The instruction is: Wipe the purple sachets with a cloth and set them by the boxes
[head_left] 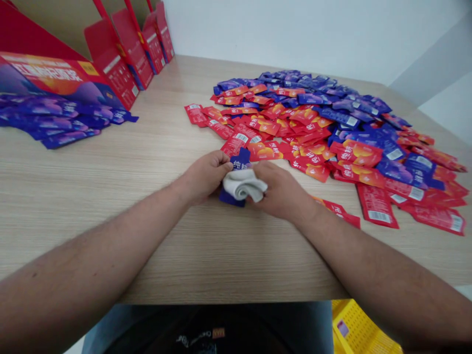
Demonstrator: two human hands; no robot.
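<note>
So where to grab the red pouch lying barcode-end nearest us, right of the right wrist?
I'd pinch the near edge, by the barcode, from the near side: the red pouch looks flat and uncovered there, while its far end seems tucked under neighbouring pouches.

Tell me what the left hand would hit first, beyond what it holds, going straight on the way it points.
Beyond the blue packet, the left hand would likely meet the red packets at the pile's near edge, though depth is hard to judge from this one view.
</note>
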